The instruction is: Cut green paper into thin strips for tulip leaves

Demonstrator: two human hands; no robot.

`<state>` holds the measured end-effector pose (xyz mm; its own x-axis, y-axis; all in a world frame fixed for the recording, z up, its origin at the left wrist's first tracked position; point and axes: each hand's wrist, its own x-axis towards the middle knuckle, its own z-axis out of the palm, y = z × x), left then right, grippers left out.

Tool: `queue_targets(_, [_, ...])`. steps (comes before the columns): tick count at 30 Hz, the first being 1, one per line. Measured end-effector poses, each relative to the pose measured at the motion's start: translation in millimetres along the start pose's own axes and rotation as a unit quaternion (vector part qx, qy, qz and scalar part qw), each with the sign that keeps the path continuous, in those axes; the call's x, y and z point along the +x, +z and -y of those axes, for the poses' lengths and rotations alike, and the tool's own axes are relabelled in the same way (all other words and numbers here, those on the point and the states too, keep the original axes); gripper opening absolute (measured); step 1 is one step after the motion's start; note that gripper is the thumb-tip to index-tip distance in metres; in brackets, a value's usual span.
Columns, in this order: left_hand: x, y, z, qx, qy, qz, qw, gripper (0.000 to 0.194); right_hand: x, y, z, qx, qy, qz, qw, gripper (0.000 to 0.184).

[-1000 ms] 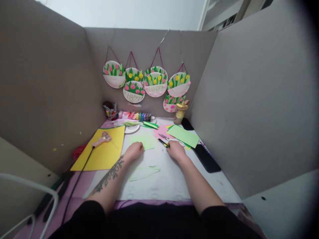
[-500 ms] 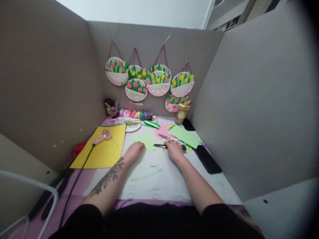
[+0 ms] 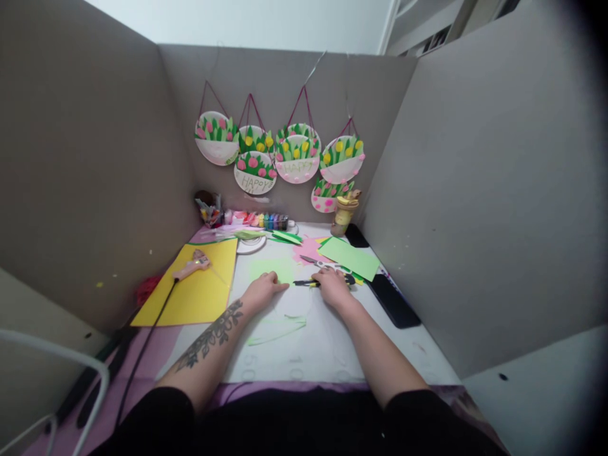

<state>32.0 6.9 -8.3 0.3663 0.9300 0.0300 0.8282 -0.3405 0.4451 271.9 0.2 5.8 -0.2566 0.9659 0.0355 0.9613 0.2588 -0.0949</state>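
My left hand (image 3: pixel 263 290) rests on the near part of a light green paper sheet (image 3: pixel 272 266), its index finger stretched out to the right. It holds nothing that I can see. My right hand (image 3: pixel 332 285) is closed over a black and yellow utility knife (image 3: pixel 350 279), whose blade end points left toward my left fingertip. How the fingers wrap round the handle is partly hidden. Just behind the right hand lie scissors (image 3: pixel 311 260) on pink paper (image 3: pixel 304 249). Thin green paper strips (image 3: pixel 278 332) lie in front of both hands.
At the left, a pink glue gun (image 3: pixel 194 264) with a cord lies on yellow sheets (image 3: pixel 209 303). Green card (image 3: pixel 354 258) and a black phone (image 3: pixel 394 303) are at the right. Paint bottles (image 3: pixel 270 221) line the back, below hanging plate crafts (image 3: pixel 298 168). Grey partitions (image 3: pixel 456 190) enclose the table.
My left hand has shifted slightly right, and its index finger now reaches out toward the knife. My right hand stays on the utility knife. The view has turned a little.
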Motion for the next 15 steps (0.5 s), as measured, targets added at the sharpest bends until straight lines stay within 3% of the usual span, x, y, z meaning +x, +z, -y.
queue_targets(11, [2.7,6.3,12.0,0.047,0.090,0.008,0.995,0.035,-4.9,-8.2,9.5,-0.036,-0.010,0.032,0.999,0.036])
queue_targets(15, [2.0,3.5,7.6,0.009,0.049,0.005,0.999,0.036,-6.3,-8.0,5.4,-0.044,-0.015,0.032,0.998,0.036])
